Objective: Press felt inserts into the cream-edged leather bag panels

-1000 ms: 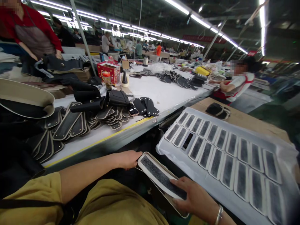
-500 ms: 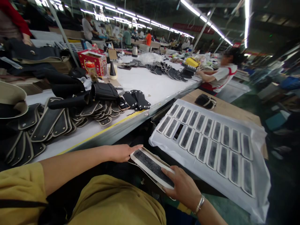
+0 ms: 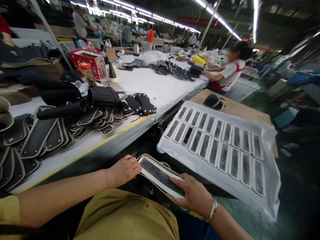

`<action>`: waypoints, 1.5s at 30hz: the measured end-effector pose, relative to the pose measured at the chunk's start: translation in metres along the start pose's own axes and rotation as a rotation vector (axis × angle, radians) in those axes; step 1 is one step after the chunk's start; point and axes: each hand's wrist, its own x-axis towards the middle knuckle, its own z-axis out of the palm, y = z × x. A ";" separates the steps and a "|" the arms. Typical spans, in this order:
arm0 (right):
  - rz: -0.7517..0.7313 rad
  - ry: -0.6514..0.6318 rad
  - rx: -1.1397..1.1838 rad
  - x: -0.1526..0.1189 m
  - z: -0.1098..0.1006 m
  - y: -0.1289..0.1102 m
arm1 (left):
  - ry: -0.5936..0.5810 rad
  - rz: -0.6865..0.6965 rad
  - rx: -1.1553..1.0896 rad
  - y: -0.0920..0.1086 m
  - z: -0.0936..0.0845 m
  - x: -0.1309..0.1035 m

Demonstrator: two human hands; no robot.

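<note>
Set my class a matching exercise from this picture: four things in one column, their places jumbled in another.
1. left hand
2. right hand
3. red box
4. laid-out panels

A. behind the jar
B. in two rows on a white sheet
C. just above the bracelet, fingers on the held panel
D. at the held panel's other end

Pairs: 1-D, 2-C, 3-A, 4-B

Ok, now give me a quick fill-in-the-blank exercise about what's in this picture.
1. The left hand is at one end of a pale-rimmed piece, and the wrist wearing the bracelet is the person's ____ one.
2. Similar pieces lie on the white sheet in ____ rows.
3. The stripe along the near edge of the worktable is ____.
4. The patterned box behind the jar is mainly ____.

Missing words: right; two; yellow; red.
</note>
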 end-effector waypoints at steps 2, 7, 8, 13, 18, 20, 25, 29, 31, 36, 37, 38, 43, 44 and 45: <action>0.003 -0.001 0.001 0.000 0.001 0.001 | 0.019 0.080 0.018 0.000 0.001 0.002; 0.020 -0.024 -0.007 0.003 -0.002 0.002 | 0.004 0.251 -0.026 -0.006 -0.010 0.002; 0.021 -0.026 -0.013 0.004 -0.002 0.002 | -0.008 0.265 -0.047 -0.008 -0.013 0.003; 0.031 -0.055 -0.091 0.000 0.000 -0.010 | -0.027 0.334 -0.111 -0.017 -0.023 0.009; 0.067 -0.086 -0.171 -0.002 0.001 -0.021 | -0.009 0.311 -0.129 -0.017 -0.015 0.009; 0.074 -0.090 -0.155 -0.001 0.000 -0.021 | 0.017 0.300 -0.131 -0.016 -0.009 0.007; 0.069 -0.099 -0.086 -0.002 0.000 -0.017 | -0.014 0.290 -0.149 -0.016 -0.006 0.005; 0.058 -0.138 -0.099 -0.003 0.001 -0.019 | -0.060 0.311 -0.131 -0.017 -0.010 0.007; 0.044 -0.144 -0.106 -0.001 0.000 -0.021 | -0.069 0.306 -0.108 -0.018 -0.008 0.006; 0.031 -0.137 -0.110 0.005 -0.003 -0.021 | -0.124 0.244 -0.079 -0.017 -0.001 0.008; 0.029 -0.134 -0.106 0.005 -0.003 -0.020 | -0.140 0.239 -0.080 -0.017 -0.001 0.009; 0.028 -0.130 -0.100 0.004 -0.003 -0.019 | -0.159 0.238 -0.082 -0.016 -0.001 0.011; 0.041 -0.113 -0.073 0.000 0.000 -0.019 | -0.232 0.239 -0.129 -0.013 -0.008 0.024; 0.041 -0.112 -0.079 0.002 -0.001 -0.019 | -0.227 0.234 -0.134 -0.013 -0.009 0.025; 0.041 -0.112 -0.091 0.004 -0.001 -0.020 | -0.217 0.231 -0.129 -0.013 -0.009 0.026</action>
